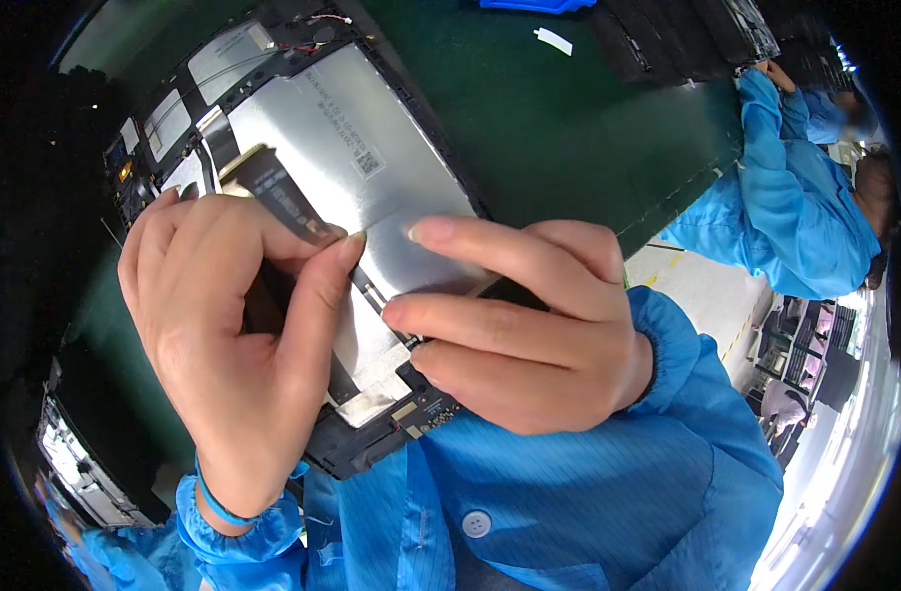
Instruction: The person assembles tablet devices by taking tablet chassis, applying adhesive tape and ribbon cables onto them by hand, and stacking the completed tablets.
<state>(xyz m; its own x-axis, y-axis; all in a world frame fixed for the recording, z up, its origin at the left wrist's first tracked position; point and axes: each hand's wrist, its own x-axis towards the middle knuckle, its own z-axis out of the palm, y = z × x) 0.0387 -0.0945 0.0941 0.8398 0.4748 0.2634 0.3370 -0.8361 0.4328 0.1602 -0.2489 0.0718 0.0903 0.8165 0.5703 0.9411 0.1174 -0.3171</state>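
Note:
An opened tablet-like device [322, 118] with a silvery metal plate lies at a slant under both hands. My left hand [238, 286] pinches the lower end of a dark flex strip [278, 197] between thumb and index finger; the strip stands up from the device. My right hand [529, 325] rests over the plate's lower right part, fingers apart, one fingertip on the plate and others by the device's lower edge. Its thumb is hidden, and nothing shows in it. A small circuit board [426, 412] sits at the device's bottom end.
The device lies on a green work surface [568, 128]. At the top are a blue tray [537, 4], a white paper strip [554, 40] and dark stacked parts [667, 39]. A co-worker in blue [795, 207] is at the right. More dark panels [81, 473] stand at the lower left.

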